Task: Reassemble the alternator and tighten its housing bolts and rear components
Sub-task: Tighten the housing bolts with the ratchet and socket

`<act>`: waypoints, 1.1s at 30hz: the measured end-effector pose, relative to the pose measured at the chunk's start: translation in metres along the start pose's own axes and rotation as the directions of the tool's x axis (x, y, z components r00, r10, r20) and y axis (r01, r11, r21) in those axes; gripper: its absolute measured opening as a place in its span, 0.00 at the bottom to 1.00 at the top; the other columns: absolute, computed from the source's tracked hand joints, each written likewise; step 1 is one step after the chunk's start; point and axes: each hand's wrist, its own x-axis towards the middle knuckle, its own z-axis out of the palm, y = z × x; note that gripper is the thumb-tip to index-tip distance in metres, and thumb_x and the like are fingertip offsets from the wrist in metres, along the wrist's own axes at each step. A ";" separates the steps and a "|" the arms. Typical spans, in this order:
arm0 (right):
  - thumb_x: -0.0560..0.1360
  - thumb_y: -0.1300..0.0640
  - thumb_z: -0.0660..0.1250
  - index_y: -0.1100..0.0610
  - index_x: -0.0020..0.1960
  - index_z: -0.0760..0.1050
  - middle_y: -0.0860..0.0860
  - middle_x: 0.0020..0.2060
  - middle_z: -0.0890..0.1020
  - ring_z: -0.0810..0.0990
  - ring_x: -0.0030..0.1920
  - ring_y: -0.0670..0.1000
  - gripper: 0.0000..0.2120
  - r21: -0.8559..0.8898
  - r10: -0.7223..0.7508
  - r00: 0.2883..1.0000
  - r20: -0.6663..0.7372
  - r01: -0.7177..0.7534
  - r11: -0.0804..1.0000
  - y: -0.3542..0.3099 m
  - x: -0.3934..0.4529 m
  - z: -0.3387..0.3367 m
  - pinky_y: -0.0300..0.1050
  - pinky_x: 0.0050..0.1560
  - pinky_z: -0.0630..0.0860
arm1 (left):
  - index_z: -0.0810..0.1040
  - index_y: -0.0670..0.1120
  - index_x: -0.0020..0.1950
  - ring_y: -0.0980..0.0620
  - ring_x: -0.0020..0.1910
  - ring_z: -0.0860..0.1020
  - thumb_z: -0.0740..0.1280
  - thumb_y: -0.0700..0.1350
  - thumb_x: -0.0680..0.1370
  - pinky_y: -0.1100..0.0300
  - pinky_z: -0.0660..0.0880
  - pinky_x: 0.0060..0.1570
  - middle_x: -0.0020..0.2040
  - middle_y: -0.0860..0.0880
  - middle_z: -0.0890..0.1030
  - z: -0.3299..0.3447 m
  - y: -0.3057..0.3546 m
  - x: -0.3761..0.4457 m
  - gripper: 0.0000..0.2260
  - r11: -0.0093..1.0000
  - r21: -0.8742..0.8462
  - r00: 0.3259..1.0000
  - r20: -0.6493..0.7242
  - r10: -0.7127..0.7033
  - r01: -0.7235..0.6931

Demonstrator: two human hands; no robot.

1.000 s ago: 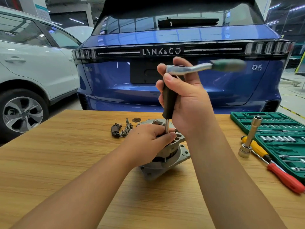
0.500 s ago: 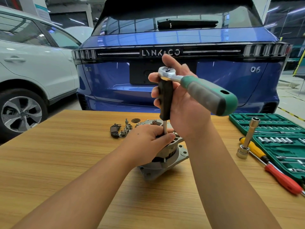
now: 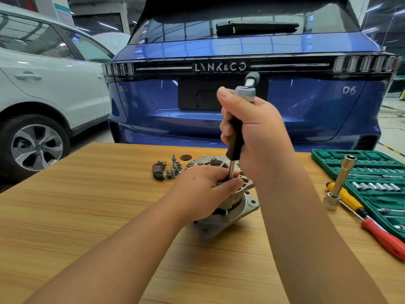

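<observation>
Wooden surface [image 3: 87, 205] is carrying the alternator [image 3: 232, 213], gripped by the left hand [image 3: 203, 194]; the right hand [image 3: 256, 130] is clasping the ratchet driver [image 3: 235, 143]; blue car [image 3: 241, 106] at 12 o'clock.

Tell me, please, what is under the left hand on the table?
Under the left hand sits the grey alternator, standing on the wooden table. The driver shaft goes down beside the fingers. The bolt at its tip is covered, so it cannot be seen.

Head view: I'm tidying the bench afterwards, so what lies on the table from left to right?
Black bracket with loose small parts → alternator, held by the left hand → upright socket extension → yellow and red screwdrivers → green socket case.
</observation>
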 end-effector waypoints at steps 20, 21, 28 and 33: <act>0.78 0.53 0.55 0.53 0.66 0.74 0.60 0.51 0.72 0.76 0.42 0.53 0.19 0.272 -0.091 0.950 0.299 0.007 0.962 0.002 -0.004 -0.007 0.43 0.41 0.78 | 0.77 0.62 0.36 0.61 0.34 0.76 0.62 0.62 0.81 0.58 0.68 0.36 0.34 0.61 0.80 -0.001 0.002 0.004 0.14 1.000 -0.004 0.999 -0.032 -0.028 0.028; 0.78 0.52 0.57 0.52 0.66 0.74 0.59 0.51 0.73 0.77 0.42 0.52 0.18 0.237 -0.081 0.955 0.285 0.012 0.971 0.002 -0.004 -0.006 0.43 0.41 0.78 | 0.77 0.63 0.37 0.61 0.36 0.76 0.62 0.62 0.81 0.58 0.70 0.37 0.35 0.62 0.80 -0.001 0.001 0.004 0.14 0.999 -0.002 0.999 -0.029 -0.032 0.032; 0.77 0.51 0.63 0.50 0.64 0.76 0.54 0.48 0.77 0.78 0.40 0.49 0.16 0.171 -0.007 0.980 0.197 -0.027 0.985 0.001 0.000 -0.005 0.42 0.40 0.76 | 0.81 0.62 0.44 0.61 0.40 0.78 0.61 0.64 0.80 0.54 0.78 0.44 0.39 0.61 0.82 0.000 0.000 0.006 0.12 0.998 0.014 0.998 -0.025 -0.053 0.053; 0.76 0.56 0.73 0.58 0.55 0.78 0.49 0.33 0.75 0.70 0.31 0.47 0.10 -0.058 -0.113 0.993 -0.027 0.112 0.992 0.003 -0.005 0.006 0.40 0.31 0.69 | 0.83 0.60 0.46 0.58 0.39 0.78 0.61 0.63 0.80 0.50 0.79 0.44 0.39 0.58 0.82 0.002 0.000 0.002 0.13 1.000 0.006 1.000 -0.025 -0.009 0.009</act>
